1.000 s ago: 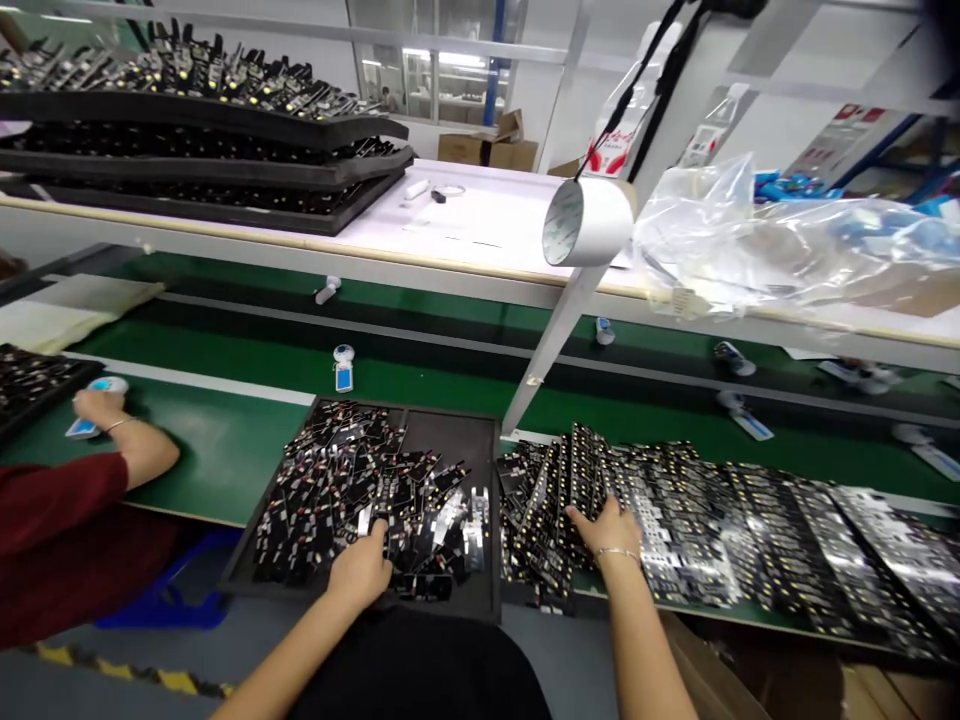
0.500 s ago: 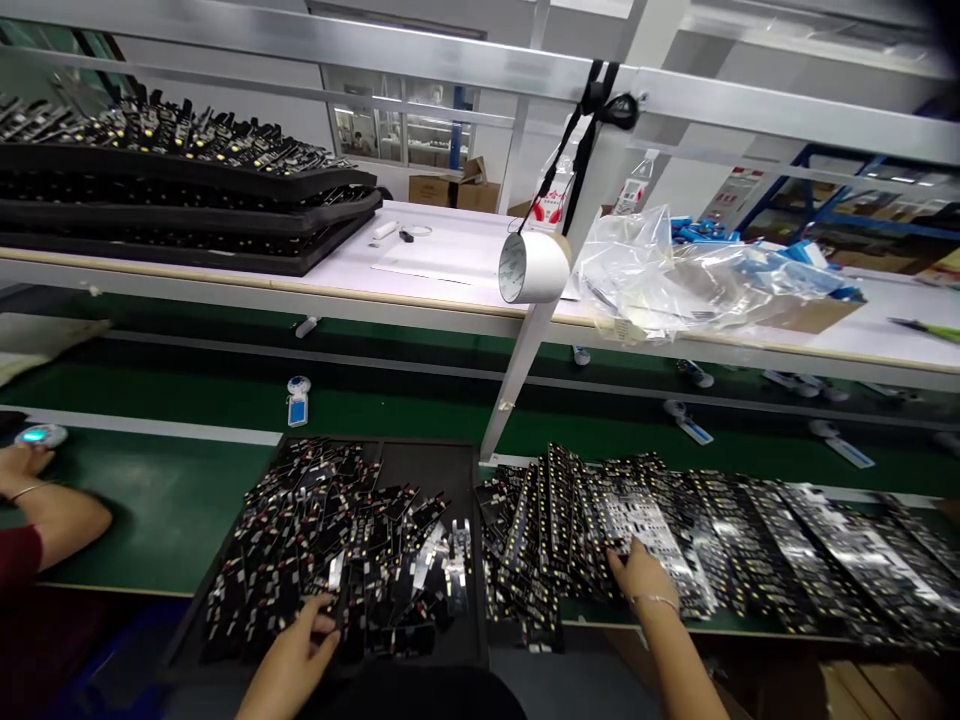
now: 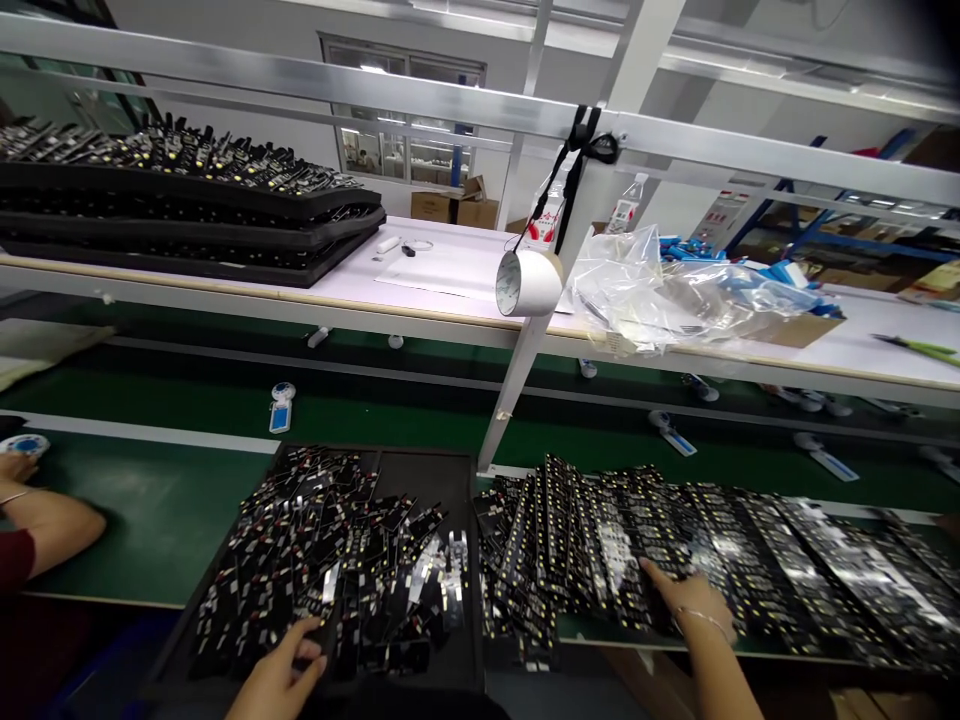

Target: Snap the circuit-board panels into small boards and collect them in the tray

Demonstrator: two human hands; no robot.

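Note:
My left hand (image 3: 277,665) rests at the near edge of a black tray (image 3: 427,480), its fingers on a loose heap of narrow black circuit strips (image 3: 322,565). It seems to hold nothing. My right hand (image 3: 694,600) lies flat and open on overlapping rows of black LED strip boards (image 3: 795,560) to the right of the tray. At the far left, a co-worker's hand (image 3: 16,468) touches a round white-and-blue device (image 3: 25,444) on the green belt.
A white shelf (image 3: 450,285) spans the belt, bearing stacked black foam racks of boards (image 3: 180,225) and a crumpled plastic bag (image 3: 660,300). A tape roll (image 3: 529,283) hangs from a white strut (image 3: 517,395). Blue-and-white tagged devices (image 3: 281,406) lie on the green belt (image 3: 157,510).
My right hand has slid rightward across the boards, and my left hand has dropped nearer the tray's front edge. The co-worker's arm has shifted left, and the whole view has tilted slightly.

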